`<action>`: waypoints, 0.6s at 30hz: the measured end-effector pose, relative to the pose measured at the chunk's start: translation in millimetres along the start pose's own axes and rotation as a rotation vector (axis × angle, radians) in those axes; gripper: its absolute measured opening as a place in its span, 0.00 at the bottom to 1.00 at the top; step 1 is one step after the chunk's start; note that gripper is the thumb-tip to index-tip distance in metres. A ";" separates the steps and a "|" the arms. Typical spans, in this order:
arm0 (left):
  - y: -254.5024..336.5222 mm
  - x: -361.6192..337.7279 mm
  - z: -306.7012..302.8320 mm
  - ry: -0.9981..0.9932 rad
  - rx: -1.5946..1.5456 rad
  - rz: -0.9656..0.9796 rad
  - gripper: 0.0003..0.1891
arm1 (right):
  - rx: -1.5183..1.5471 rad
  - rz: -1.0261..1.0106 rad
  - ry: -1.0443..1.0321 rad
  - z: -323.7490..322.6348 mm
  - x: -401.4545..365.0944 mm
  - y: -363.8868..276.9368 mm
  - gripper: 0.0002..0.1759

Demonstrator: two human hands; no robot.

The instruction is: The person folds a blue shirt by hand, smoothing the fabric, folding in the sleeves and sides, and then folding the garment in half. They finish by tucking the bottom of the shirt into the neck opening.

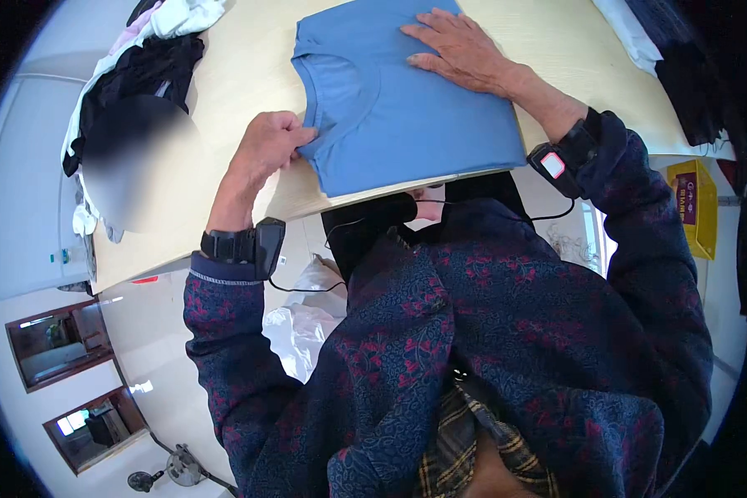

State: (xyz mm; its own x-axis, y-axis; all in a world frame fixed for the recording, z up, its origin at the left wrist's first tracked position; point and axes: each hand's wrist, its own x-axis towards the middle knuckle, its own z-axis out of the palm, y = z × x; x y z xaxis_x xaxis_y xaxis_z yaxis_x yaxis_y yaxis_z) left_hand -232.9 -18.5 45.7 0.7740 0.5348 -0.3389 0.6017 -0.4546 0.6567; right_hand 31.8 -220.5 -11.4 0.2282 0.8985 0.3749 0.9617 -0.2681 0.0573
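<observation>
A blue shirt (440, 124), folded into a rectangle, lies on the pale table (232, 75) by its front edge, with the round neckline toward the left. My left hand (270, 145) pinches the shirt's left edge beside the collar between thumb and fingers. Resting flat on the upper right part of the shirt is my right hand (465, 54), its fingers spread and pointing left.
Dark and white clothes (133, 75) are piled at the table's left end. More dark garments (681, 83) lie at the right end. A yellow bin (701, 207) stands beyond the right edge. Clear plastic bags (299, 332) are on the floor below.
</observation>
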 end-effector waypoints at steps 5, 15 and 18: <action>18.8 -13.8 16.6 0.414 0.311 0.391 0.15 | 0.004 -0.004 0.062 7.6 0.7 -0.5 0.32; 38.0 -4.7 65.6 0.162 0.718 0.820 0.41 | 0.079 0.025 0.025 -4.4 0.5 -5.5 0.32; 48.0 -7.3 61.3 0.149 0.766 0.797 0.42 | 0.121 0.037 0.000 -7.4 -0.8 -4.9 0.32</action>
State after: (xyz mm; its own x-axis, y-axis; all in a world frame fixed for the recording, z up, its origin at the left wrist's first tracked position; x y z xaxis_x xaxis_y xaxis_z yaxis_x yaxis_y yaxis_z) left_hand -197.6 -87.9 38.4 0.9925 -0.0485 0.1122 -0.0537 -0.9976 0.0436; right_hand 25.8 -222.5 -5.1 0.2641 0.8886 0.3751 0.9638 -0.2576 -0.0684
